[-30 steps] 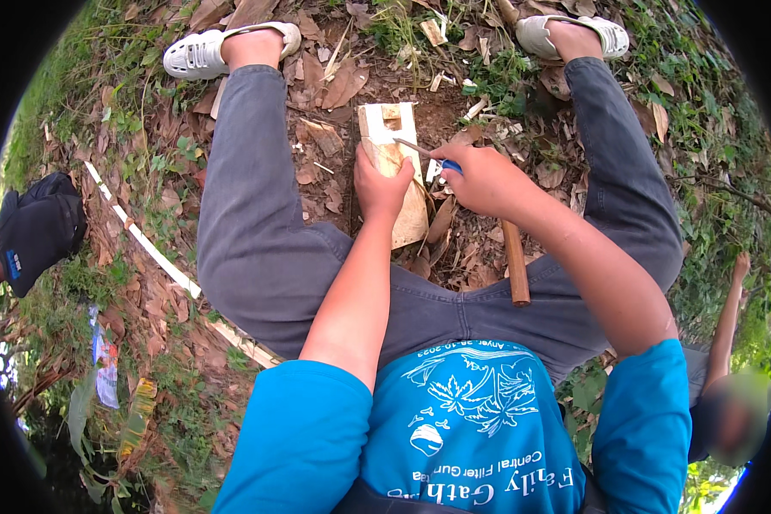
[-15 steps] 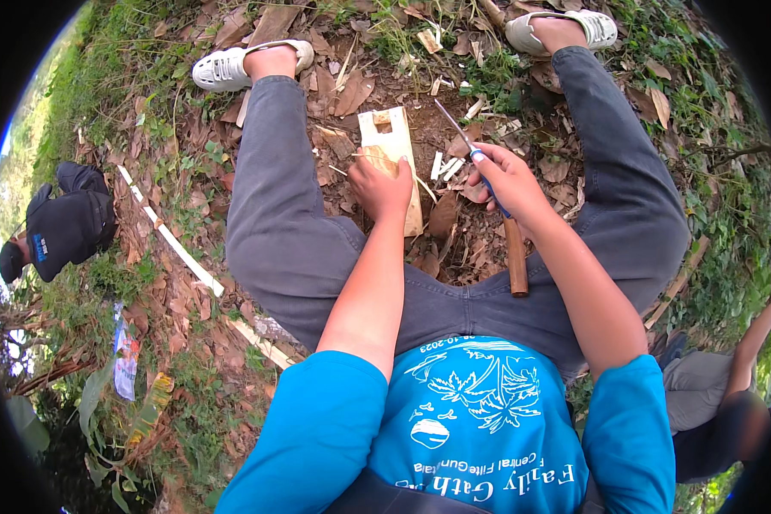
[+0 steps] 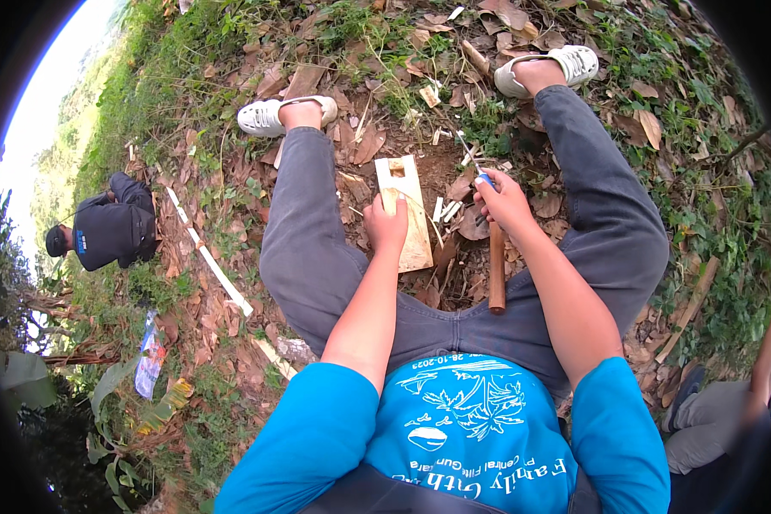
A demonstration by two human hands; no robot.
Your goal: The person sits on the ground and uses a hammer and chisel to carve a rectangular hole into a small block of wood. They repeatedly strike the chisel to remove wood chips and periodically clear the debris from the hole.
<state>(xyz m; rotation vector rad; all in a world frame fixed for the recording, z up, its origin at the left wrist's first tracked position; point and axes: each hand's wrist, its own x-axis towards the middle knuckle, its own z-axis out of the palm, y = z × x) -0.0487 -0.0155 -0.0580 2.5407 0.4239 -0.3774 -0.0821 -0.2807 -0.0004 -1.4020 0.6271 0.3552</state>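
Leafy ground, left hand [image 3: 387, 224] covering board [image 3: 407, 214], blade [image 3: 467, 152] indistinct

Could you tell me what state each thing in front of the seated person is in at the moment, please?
Wooden board: flat on the ground between the legs, a square hole cut near its far end.
Left hand: closed on the board, holding it.
Right hand: grip closed on a thin blue-handled tool.
Wooden handle: lying on the ground, unheld.
Wood chips: scattered loose beside the board.
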